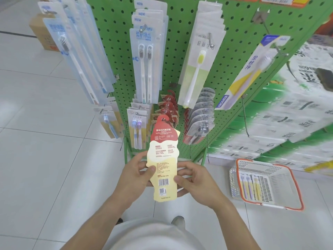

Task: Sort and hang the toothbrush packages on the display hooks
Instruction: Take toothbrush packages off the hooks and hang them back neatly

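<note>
I hold a red and cream toothbrush package (163, 156) shaped like an ice cream, back side with barcode toward me. My left hand (137, 174) grips its left edge and my right hand (194, 181) pinches its right edge. Its hook-shaped top sits at the front of a hook that carries several matching red packages (168, 105) on the green pegboard (180, 15). Other toothbrush packages hang on hooks above and beside it.
A white basket with an orange rim (297, 199) stands on the tiled floor to the right, holding a few toothbrush packages (250, 184). Stacked wrapped goods (288, 109) fill the right side. A cardboard box (41, 33) sits far left. Bare hooks jut from the pegboard's lower edge.
</note>
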Available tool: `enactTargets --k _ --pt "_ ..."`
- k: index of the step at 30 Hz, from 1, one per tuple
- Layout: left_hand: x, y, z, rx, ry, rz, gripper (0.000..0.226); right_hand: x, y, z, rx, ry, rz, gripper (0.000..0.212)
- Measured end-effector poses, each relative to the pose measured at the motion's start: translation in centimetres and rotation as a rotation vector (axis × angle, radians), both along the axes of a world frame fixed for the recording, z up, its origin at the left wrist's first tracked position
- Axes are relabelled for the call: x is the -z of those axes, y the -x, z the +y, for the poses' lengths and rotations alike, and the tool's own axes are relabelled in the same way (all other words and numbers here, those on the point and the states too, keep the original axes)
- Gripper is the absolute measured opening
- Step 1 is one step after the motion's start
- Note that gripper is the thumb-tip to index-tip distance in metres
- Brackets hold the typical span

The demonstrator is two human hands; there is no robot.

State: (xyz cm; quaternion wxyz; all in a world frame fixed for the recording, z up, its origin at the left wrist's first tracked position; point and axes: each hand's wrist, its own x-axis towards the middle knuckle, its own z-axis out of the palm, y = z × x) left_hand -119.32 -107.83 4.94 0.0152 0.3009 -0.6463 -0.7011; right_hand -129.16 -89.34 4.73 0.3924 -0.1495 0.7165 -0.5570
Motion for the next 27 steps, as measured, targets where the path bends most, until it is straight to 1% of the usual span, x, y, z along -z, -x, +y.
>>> enactTargets --k 2,5,7,9,11,13,15,18,20,21,22,25,27 --pt "-0.2 0.1 0.1 0.023 0.078 -0.002 0.046 -0.1 -0.1 0.1 -0.02 -0.002 0.004 0.029" --pt "-0.9 0.7 -0.3 0.039 0.246 0.015 0.07 0.0 -0.2 0.3 -0.125 -0.033 0.018 0.03" --pt "-1.6 1.4 -1.0 0.004 0.34 0.026 0.079 -0.1 -0.3 0.4 -0.198 -0.053 0.039 0.033" --pt "-2.1 2.2 -1.8 -0.055 0.341 0.046 0.082 -0.2 -0.3 0.4 -0.222 -0.076 0.062 0.037" --pt "-2.2 2.7 -2.5 -0.113 0.298 0.08 0.068 -0.3 0.0 0.5 -0.213 -0.104 0.101 0.039" --pt "-2.0 2.9 -2.8 -0.169 0.269 0.095 0.054 -0.3 0.5 0.6 -0.172 -0.134 0.186 0.039" --pt "-1.9 2.8 -2.9 -0.23 0.231 0.095 0.051 -0.4 0.8 0.7 -0.088 -0.142 0.243 0.035" --pt "-1.2 2.6 -3.0 -0.325 0.186 0.063 0.053 -0.4 1.1 0.8 0.06 -0.125 0.278 0.029" --pt "-0.7 2.3 -3.0 -0.371 0.164 0.05 0.055 -0.4 1.1 0.9 0.127 -0.083 0.253 0.018" --pt "-0.4 2.2 -3.0 -0.393 0.143 0.049 0.056 -0.3 1.1 1.1 0.136 -0.057 0.229 0.017" --pt "-0.3 2.2 -3.0 -0.41 0.12 0.043 0.055 -0.3 1.0 1.2 0.138 -0.042 0.211 0.021" --pt "-0.3 1.9 -2.9 -0.422 0.062 0.04 0.034 0.0 1.0 1.4 0.211 -0.016 0.172 0.03" --pt "-0.4 1.7 -2.9 -0.418 0.013 0.033 0.029 0.2 1.2 1.5 0.332 0.028 0.141 0.028"
